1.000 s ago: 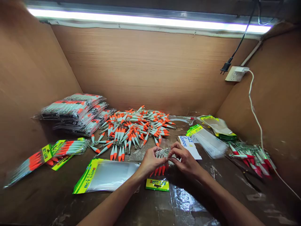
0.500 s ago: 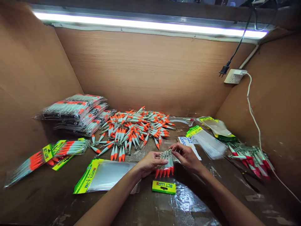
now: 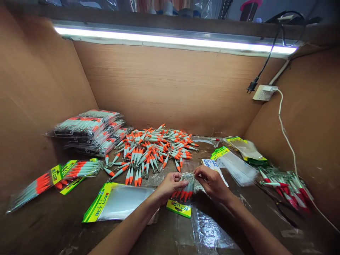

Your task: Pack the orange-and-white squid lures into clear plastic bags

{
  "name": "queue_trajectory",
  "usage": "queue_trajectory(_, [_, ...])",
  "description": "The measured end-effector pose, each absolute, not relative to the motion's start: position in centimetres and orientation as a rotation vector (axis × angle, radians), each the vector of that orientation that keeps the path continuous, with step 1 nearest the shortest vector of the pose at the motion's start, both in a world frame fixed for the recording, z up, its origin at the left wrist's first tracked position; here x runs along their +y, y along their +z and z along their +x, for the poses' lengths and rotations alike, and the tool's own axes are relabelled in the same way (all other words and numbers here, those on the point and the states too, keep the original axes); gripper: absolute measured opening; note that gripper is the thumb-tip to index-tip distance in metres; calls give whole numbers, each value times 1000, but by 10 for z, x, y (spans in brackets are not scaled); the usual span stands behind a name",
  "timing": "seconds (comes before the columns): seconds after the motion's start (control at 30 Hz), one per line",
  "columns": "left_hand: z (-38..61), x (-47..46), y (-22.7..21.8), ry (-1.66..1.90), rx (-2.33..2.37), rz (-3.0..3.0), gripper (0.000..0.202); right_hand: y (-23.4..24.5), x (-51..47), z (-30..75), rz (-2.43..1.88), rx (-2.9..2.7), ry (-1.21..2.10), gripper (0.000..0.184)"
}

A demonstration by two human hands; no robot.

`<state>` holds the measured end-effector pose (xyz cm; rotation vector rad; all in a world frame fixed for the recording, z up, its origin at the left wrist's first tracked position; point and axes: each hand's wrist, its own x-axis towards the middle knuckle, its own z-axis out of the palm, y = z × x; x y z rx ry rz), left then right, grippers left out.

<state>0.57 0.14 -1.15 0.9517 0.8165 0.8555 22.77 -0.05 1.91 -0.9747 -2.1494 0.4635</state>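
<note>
"Bagged lures (image 3: 183,193) — where are they?"
"Before the person, over the worktop (image 3: 53,226), yellow header (image 3: 177,205) nearest the body."
"And the grip?"
"Left hand (image 3: 170,183) grasps one side; right hand (image 3: 211,179) looks pinched on the far right corner."
"Awkward to handle?"
"Light, I'd guess — slick and floppy outside, stiff within. Hold the sides or header, clear of those silvery ends (image 3: 187,174)."

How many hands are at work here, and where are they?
2. The left hand holds the left side of a clear bag of lures; the right hand is at its upper right corner, apparently pinching. No others show.
</note>
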Motion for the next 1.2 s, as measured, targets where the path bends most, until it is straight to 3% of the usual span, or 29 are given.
queue_trajectory(0.27, [-5,3,-6,680,893,996,44,17,-1,229,-1046,-2138,457,8])
queue_trajectory(0.57, [-12,7,-2,548,997,1123,49,17,0,230,-1084,-2110,447,7])
queue_trajectory(0.97, [-3,5,-2,791,1013,1261,44,27,-2,233,-1082,-2090,434,5])
queue_trajectory(1.2, [-2,6,-6,729,945,1248,46,23,-1,232,-1170,-2068,414,6])
